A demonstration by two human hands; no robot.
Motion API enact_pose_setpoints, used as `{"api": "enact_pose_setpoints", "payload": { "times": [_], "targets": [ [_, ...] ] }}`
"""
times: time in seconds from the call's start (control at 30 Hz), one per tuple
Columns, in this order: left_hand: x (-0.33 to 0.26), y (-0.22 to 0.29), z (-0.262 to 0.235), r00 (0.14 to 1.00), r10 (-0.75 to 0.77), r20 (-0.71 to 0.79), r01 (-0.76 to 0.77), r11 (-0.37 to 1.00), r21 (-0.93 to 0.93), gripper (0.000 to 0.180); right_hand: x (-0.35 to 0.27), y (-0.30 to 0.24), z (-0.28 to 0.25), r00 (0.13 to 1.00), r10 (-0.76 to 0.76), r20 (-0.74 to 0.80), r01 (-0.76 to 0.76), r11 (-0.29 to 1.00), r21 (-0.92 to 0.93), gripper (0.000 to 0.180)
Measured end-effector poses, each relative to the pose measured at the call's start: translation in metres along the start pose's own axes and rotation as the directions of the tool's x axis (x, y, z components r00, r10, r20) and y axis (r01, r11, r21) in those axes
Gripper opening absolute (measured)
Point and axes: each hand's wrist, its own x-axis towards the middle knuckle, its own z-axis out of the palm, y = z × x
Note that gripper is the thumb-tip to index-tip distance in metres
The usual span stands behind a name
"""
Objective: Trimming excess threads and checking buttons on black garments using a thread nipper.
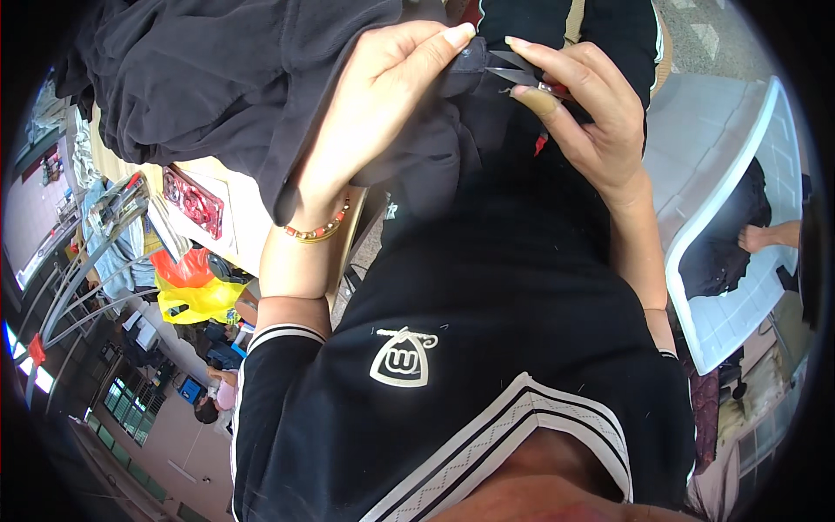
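At the dark garment [261,78], right hand [591,122] works thread snips [522,74]; left hand [383,104] pinches cloth.

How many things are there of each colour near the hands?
Black: 1, the dark garment pinched by the left hand.
Red: 1, the red-handled snips in the right hand.
Yellow: 1, the yellow bag.
White: 1, the white bin.
Total: 4

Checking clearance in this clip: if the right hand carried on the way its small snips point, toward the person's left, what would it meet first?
The right hand holds small snips with blades aimed at the dark fabric edge pinched by the left hand. The fabric comes first, then probably the left fingertips; depth is unclear.
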Motion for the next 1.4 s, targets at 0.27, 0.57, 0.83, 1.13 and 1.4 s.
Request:
{"api": "enact_pose_setpoints", "payload": {
  "times": [0.27, 0.57, 0.83, 1.13, 1.4],
  "targets": [
    [0.001, -0.006, 0.001, 0.998, 0.048, -0.037, -0.052, 0.994, -0.099, 0.028, 0.001, 0.005, 0.009, 0.999, 0.012, 0.039, -0.009, 0.997, -0.071, 0.042],
    [0.002, -0.011, 0.001, 0.996, 0.055, -0.065, -0.062, 0.992, -0.111, 0.027, 0.006, 0.002, 0.011, 0.998, -0.033, 0.061, 0.041, 0.989, -0.14, 0.038],
    [0.005, -0.024, -0.001, 0.995, 0.06, -0.085, -0.073, 0.985, -0.155, 0.028, 0.004, 0.006, 0.009, 0.995, -0.058, 0.083, 0.064, 0.996, -0.065, 0.038],
    [0.005, -0.024, -0.001, 0.998, 0.013, -0.065, -0.026, 0.98, -0.199, 0.028, 0.003, -0.001, 0.011, 0.998, -0.02, 0.051, 0.024, 0.996, -0.087, 0.04],
    [0.005, -0.026, 0.0, 0.993, 0.069, -0.09, -0.083, 0.984, -0.157, 0.028, 0.004, -0.003, 0.01, 0.997, -0.041, 0.067, 0.049, 0.991, -0.125, 0.036]
  ]
}}
